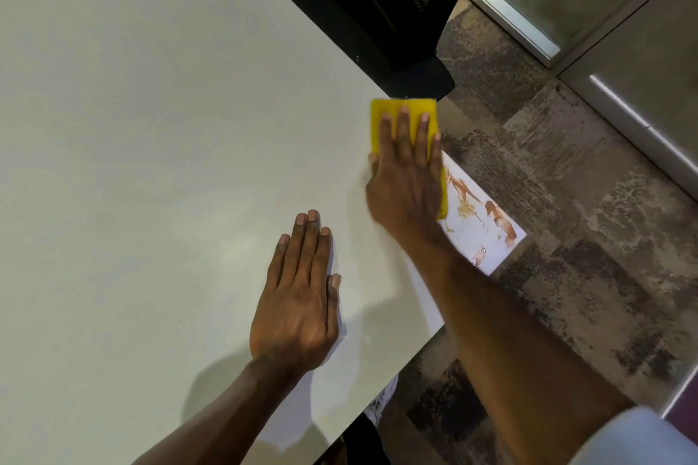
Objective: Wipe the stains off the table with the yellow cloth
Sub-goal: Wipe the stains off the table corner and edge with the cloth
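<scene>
A folded yellow cloth (385, 117) lies flat on the white table (151, 125) near its right edge. My right hand (406, 177) presses down on the cloth with straight fingers, covering most of it. Brown and orange stains (491, 217) are smeared on the table's right corner, just right of that hand. My left hand (302, 298) rests flat on the table, palm down, nearer to me and to the left of the cloth.
A black mesh office chair (393, 0) stands against the table's far right edge, just beyond the cloth. Patterned carpet (566, 219) lies to the right, with a metal-framed glass wall (604, 30) past it. The table's edge runs diagonally under my right forearm.
</scene>
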`<state>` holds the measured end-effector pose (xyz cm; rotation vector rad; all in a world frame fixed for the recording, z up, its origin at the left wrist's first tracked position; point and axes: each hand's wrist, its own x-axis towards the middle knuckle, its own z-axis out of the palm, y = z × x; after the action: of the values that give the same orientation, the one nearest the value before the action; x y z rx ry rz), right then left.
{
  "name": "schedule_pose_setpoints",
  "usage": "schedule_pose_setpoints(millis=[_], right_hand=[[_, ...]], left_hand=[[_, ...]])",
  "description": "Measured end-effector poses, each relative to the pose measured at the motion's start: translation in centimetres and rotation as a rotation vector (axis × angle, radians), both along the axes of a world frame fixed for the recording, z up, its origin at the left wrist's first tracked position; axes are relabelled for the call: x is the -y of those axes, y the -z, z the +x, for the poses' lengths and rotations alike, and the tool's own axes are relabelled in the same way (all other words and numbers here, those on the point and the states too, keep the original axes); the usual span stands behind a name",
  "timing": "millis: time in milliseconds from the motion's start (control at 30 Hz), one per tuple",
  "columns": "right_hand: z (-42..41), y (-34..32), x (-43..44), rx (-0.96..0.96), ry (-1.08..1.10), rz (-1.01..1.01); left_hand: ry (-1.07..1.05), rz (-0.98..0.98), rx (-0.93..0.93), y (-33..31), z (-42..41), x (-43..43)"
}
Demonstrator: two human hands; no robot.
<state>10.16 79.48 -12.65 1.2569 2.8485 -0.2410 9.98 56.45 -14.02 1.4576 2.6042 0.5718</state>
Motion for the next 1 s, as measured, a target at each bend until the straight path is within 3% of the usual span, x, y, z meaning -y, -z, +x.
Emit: schedule_pose_setpoints(millis=[133, 333, 567, 833, 1000], right_hand=[[-0.4, 0.3, -1.2, -0.015, 0.076, -0.01], [5.1, -0.3, 7.8, 0.035, 0.018, 0.01], [1.8, 0.4, 0.8, 0.004, 0.09, 0.018], [5.1, -0.4, 7.7, 0.062, 0.068, 0.007], [2.0, -0.2, 1.5, 0.026, 0.12, -0.013]], left_hand=[[-0.001, 0.008, 0.004, 0.0, 0.0, 0.1], [-0.012, 0.02, -0.015, 0.2, 0.1, 0.0], [-0.009, 0.021, -0.019, 0.1, 0.0, 0.0], [-0.013, 0.002, -0.017, 0.1, 0.1, 0.1], [-0.001, -0.004, -0.012, 0.1, 0.0, 0.1]])
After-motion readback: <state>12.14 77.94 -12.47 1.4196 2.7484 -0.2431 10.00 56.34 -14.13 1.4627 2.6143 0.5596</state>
